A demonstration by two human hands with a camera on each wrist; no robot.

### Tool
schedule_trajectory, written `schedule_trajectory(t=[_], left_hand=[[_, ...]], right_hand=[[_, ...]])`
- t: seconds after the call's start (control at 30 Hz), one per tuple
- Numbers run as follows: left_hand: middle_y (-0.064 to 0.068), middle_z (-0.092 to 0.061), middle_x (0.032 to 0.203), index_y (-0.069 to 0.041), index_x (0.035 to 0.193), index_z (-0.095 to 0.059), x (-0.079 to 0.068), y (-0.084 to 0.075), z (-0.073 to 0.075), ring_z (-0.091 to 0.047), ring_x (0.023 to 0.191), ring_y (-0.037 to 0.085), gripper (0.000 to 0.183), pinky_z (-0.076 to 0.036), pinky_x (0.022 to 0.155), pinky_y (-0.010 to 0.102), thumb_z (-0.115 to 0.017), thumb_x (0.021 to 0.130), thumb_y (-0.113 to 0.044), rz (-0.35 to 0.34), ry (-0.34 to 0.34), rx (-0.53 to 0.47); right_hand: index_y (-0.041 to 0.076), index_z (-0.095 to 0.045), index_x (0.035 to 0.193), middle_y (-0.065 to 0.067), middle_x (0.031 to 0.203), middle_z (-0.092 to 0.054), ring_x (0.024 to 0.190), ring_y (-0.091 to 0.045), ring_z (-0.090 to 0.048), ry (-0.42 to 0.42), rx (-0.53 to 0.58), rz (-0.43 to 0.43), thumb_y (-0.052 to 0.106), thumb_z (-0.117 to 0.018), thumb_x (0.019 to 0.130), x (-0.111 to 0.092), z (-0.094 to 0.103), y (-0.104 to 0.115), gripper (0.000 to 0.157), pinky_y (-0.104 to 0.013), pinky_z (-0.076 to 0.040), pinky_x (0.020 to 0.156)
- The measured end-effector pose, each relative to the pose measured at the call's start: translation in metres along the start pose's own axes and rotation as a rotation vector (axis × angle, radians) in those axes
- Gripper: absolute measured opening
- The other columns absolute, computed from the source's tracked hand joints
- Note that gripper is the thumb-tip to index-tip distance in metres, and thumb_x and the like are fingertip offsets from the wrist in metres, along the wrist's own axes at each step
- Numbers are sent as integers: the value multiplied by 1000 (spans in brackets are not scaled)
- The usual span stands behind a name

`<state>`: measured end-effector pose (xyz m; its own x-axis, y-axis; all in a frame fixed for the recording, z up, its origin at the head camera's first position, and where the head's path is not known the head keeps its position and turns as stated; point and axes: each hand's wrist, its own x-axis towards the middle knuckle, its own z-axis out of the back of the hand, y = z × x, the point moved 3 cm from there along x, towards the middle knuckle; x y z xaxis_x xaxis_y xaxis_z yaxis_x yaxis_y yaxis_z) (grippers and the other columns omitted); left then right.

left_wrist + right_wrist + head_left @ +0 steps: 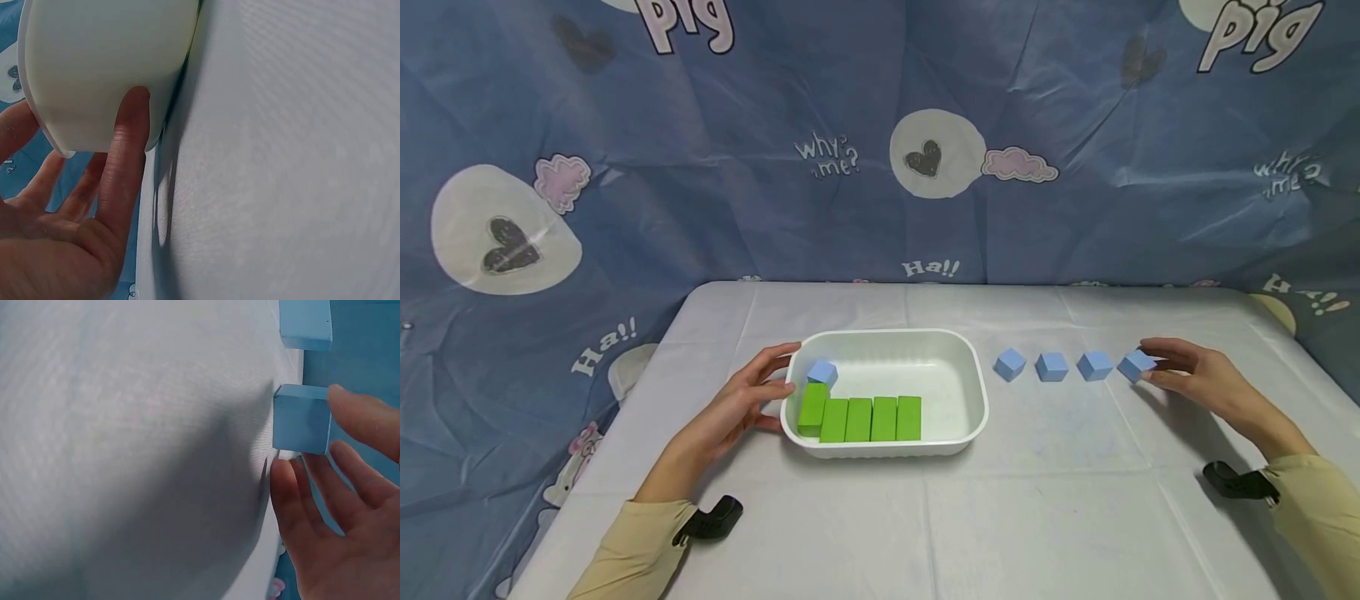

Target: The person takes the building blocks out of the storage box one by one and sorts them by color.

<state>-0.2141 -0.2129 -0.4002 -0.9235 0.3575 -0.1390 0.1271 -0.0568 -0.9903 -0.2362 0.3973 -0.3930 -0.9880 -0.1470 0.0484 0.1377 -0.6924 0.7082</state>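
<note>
A white tray point(955, 392) stands left of the table's middle. My left hand point(741, 402) rests against its left end, fingers spread, fingertips on the outer wall and rim; the left wrist view shows one straight fingertip on that wall point(94, 69). Inside the tray, several green blocks point(858, 420) line the near side, with one blue cube point(822, 372) in the far left corner. At the right, my right hand point(1206, 379) pinches the rightmost blue cube point(301, 422) between thumb and fingers, low over the cloth.
Three more blue cubes point(1052, 367) form a row between the tray and my right hand. White cloth point(1037, 525) covers the table. A blue printed curtain point(850, 225) hangs behind it. Black wrist mounts point(713, 518) stick out from both sleeves.
</note>
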Motion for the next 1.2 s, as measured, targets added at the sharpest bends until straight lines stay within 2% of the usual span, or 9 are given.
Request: schedule_trajectory(t=[0.37, 0.57, 0.77, 0.97, 1.2], left_hand=[[9, -34, 150, -24, 151, -35, 0, 0, -1, -59, 111, 28, 61, -57, 74, 46, -61, 97, -16, 11, -10, 9], [9, -34, 150, -24, 151, -35, 1, 0, -1, -59, 112, 28, 61, -57, 73, 47, -60, 97, -14, 12, -11, 4], [10, -34, 150, -24, 151, -35, 0, 0, -1, -59, 111, 28, 61, -57, 73, 46, -61, 96, -17, 8, -7, 6], [9, -35, 149, -24, 151, -35, 0, -1, 0, -59, 112, 28, 62, -57, 73, 46, -62, 96, -16, 3, -7, -3], [9, -35, 150, -23, 151, -35, 1, 0, 0, -58, 114, 29, 61, -57, 74, 48, -60, 97, -14, 4, -11, -6]], right_hand=[[10, -49, 142, 18, 125, -57, 105, 13, -49, -75, 10, 36, 28, -69, 94, -6, 5, 10, 55, -8, -41, 74], [12, -53, 139, 20, 122, -59, 107, 10, -51, -149, 17, 70, 22, -69, 95, -5, 3, 23, 48, -7, -41, 76], [11, -56, 136, 14, 123, -62, 105, 7, -55, -194, 43, 135, 16, -68, 94, -1, -2, 40, 44, -7, -43, 77], [10, -58, 134, 6, 125, -63, 104, 3, -58, -193, 58, 189, 14, -68, 95, 4, -9, 58, 41, -7, -43, 81], [12, -57, 135, 1, 128, -62, 108, -1, -58, -155, 106, 206, 15, -67, 95, 8, -18, 80, 41, -9, -43, 85]])
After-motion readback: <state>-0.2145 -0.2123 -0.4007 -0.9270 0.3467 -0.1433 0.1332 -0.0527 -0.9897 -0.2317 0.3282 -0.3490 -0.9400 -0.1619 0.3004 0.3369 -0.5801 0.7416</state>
